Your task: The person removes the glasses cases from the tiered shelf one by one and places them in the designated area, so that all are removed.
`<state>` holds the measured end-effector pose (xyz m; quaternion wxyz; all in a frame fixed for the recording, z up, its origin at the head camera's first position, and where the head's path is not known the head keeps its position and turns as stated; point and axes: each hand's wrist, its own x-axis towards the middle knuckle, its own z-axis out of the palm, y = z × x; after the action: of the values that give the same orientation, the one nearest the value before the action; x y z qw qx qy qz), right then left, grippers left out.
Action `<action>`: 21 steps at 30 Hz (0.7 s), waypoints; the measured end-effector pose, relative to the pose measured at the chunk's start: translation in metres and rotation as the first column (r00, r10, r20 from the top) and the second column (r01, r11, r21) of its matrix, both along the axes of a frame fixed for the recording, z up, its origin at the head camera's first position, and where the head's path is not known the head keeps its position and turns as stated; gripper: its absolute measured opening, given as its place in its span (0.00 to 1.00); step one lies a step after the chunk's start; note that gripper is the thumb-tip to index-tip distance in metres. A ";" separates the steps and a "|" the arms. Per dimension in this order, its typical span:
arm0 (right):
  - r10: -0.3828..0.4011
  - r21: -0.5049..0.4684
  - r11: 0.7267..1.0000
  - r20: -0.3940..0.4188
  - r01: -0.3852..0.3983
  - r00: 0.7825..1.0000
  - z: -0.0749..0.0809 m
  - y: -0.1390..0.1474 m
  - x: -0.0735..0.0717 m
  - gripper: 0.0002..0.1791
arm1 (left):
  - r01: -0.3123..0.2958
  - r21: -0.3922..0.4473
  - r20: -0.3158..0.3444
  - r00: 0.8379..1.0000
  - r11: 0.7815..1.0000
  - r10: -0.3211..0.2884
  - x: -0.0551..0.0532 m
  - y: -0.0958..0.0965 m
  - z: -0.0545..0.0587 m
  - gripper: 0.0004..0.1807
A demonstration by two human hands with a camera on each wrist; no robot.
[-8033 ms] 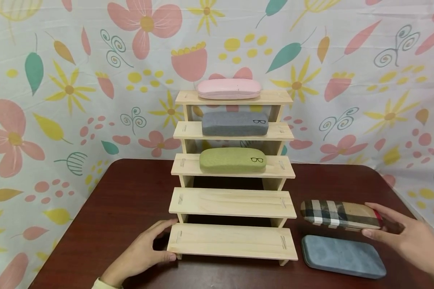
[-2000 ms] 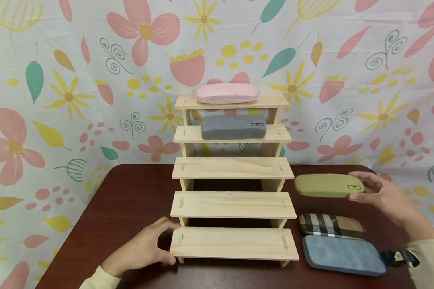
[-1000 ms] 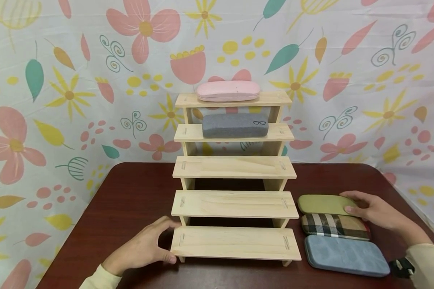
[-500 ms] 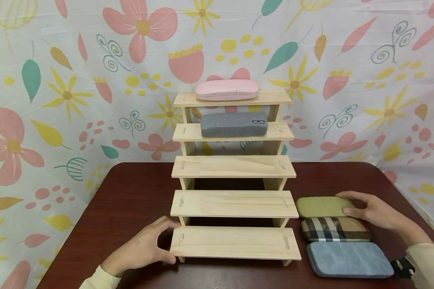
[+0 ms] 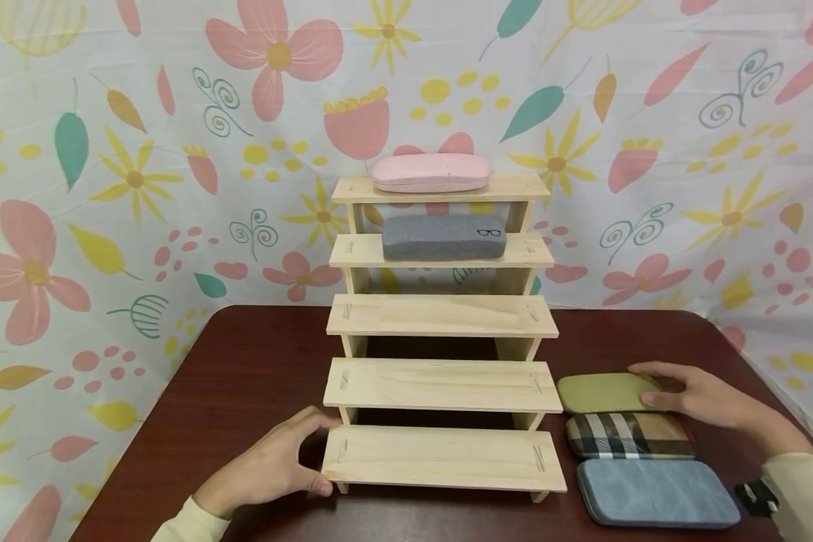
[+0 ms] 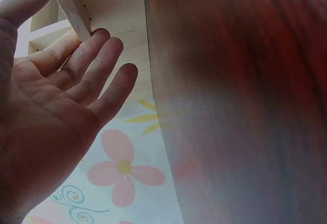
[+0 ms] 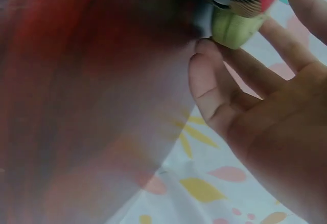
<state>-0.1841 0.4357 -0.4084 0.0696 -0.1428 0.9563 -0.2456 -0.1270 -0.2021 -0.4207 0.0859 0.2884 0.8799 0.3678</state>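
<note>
My right hand [image 5: 714, 399] holds the right end of a green glasses case [image 5: 599, 393] between thumb and fingers, low over the table. In front of it lies a tartan glasses case [image 5: 626, 436], then a blue glasses case [image 5: 657, 493], stacked front to back as a row. At the left, my left hand [image 5: 271, 463] grips the end of the bottom step of a wooden stepped rack [image 5: 440, 455], thumb at the front and fingers behind. The rack's top step bears a pink glasses case [image 5: 431, 175]; a grey glasses case [image 5: 443, 237] sits one step lower.
The dark red-brown table [image 5: 244, 361] carries everything. A floral cloth [image 5: 142, 113] hangs right behind it and down both sides. The row of cases stands close to the rack's right side.
The tartan case was set down behind the blue one. My right hand took the green case off the third step and lowered it behind the tartan; lately the row slid slightly nearer.
</note>
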 end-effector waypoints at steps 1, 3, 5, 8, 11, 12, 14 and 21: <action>-0.001 0.007 1.000 0.017 0.001 1.000 0.003 0.000 0.000 0.30 | -0.001 -0.001 0.003 1.000 1.000 0.001 0.000 0.000 0.000 0.37; -0.008 0.024 1.000 0.036 0.007 0.999 0.009 -0.001 -0.001 0.32 | 0.003 0.001 0.007 1.000 1.000 -0.003 0.000 0.001 0.001 0.37; -0.018 0.049 0.999 0.017 0.017 1.000 0.018 -0.004 -0.003 0.32 | 0.005 0.001 0.011 1.000 1.000 -0.005 0.000 0.001 0.001 0.37; -0.041 0.087 0.995 -0.086 0.049 0.995 0.036 -0.014 -0.006 0.31 | 0.005 0.002 0.011 1.000 1.000 -0.005 0.000 0.001 0.001 0.37; -0.057 0.065 0.995 -0.220 0.073 0.974 0.061 -0.032 -0.011 0.27 | 0.002 0.005 0.017 1.000 1.000 -0.002 0.000 0.001 0.001 0.37; -0.070 0.050 0.995 -0.254 0.085 0.965 0.071 -0.040 -0.012 0.27 | 0.001 0.006 0.018 1.000 1.000 -0.001 0.000 0.001 0.001 0.37; -0.094 -0.009 0.995 -0.308 0.096 0.947 0.089 -0.058 -0.015 0.25 | 0.001 0.006 0.023 1.000 1.000 -0.001 0.000 0.001 0.002 0.37; -0.160 -0.154 0.982 -0.393 0.107 0.905 0.147 -0.126 -0.024 0.21 | 0.006 0.012 0.018 1.000 1.000 -0.007 0.000 0.000 0.000 0.37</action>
<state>-0.2079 0.3094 -0.2611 -0.1557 -0.1287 0.9396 -0.2764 -0.1265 -0.2019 -0.4205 0.0931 0.2886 0.8758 0.3754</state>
